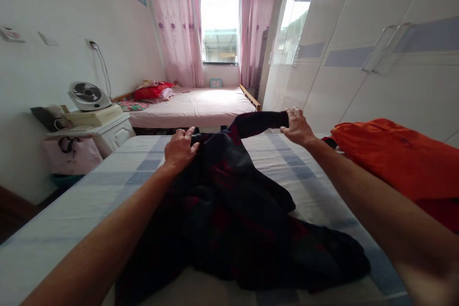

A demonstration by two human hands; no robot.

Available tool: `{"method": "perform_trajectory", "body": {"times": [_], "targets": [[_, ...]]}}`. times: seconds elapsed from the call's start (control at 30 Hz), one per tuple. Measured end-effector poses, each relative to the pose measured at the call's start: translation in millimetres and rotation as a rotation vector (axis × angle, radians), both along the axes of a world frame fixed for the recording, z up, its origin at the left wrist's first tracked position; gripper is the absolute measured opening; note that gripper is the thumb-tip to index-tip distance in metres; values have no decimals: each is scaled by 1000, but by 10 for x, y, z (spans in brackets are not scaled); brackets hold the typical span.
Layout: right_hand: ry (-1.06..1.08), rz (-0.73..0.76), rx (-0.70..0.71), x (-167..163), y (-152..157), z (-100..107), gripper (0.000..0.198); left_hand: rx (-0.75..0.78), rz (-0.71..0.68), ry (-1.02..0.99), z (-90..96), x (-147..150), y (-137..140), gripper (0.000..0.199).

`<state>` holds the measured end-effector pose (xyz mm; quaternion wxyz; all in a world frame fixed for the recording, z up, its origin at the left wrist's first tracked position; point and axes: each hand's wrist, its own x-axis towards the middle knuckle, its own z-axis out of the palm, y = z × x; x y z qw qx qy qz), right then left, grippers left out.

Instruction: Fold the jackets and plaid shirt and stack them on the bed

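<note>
A dark long-sleeved top (222, 191) with dull red patches lies rumpled across the bed in front of me. My left hand (179, 149) is at its upper left edge, thumb and fingers closed around the cloth there. Out to the right, my right hand (297, 126) grips the end of one sleeve, which stretches from the shoulder to my fingers. The other parts of the top spread toward me in loose folds, one reaching to the lower right. Its dark folds hide much of the detail.
The bed's striped sheet (143, 167) lies under the top. Orange clothing (398, 158) is piled at the right, beside the white wardrobe (358, 86). A small fan (88, 95) stands on the left cabinet (107, 136). A second bed (204, 105) is by the window.
</note>
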<state>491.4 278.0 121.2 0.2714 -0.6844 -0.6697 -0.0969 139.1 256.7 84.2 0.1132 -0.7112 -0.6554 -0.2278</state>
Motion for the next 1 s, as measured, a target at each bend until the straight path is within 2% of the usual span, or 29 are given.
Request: {"method": "perform_trajectory", "body": {"times": [0.1,0.17,0.23,0.3,0.37,0.43,0.47,0.5,0.57,0.6,0.67,0.77,0.87,0.93,1.0], "targets": [[8,246,-253,-38,-383,-326,54,-151,-44,30,-264,-391,-143,55],[47,441,-485,-73,-761,-535,54,-225,-104,-11,-424,-701,-373,56],[57,540,-602,-123,-1071,-702,50,-275,-159,-92,-567,-958,-653,62],[25,562,-629,-161,-1188,-780,38,-318,-196,-177,-683,-1121,-923,65],[-13,518,-599,-133,-1075,-721,33,-378,-235,-239,-761,-1194,-1136,62],[-24,322,-449,-8,-807,-523,32,-442,-285,-260,-798,-1210,-1268,56],[-28,156,-312,82,-661,-395,30,-462,-299,-262,-804,-1209,-1302,54],[0,-47,-175,178,-535,-267,32,-464,-294,-264,-803,-1207,-1315,54],[36,-146,-110,335,-401,-85,39,-430,-236,-281,-789,-1214,-1283,59],[65,-97,-152,373,-409,-57,43,-405,-192,-297,-779,-1222,-1241,63],[110,125,-333,342,-566,-144,48,-382,-109,-330,-758,-1237,-1121,73],[88,397,-587,94,-987,-495,46,-428,-41,-372,-724,-1192,-896,82],[-33,480,-688,-171,-1271,-745,33,-454,-24,-429,-678,-1039,-714,80],[-88,495,-714,-239,-1246,-718,24,-473,-60,-481,-639,-939,-650,60],[-95,428,-643,-186,-1053,-550,22,-484,-99,-525,-597,-913,-624,41]]}}
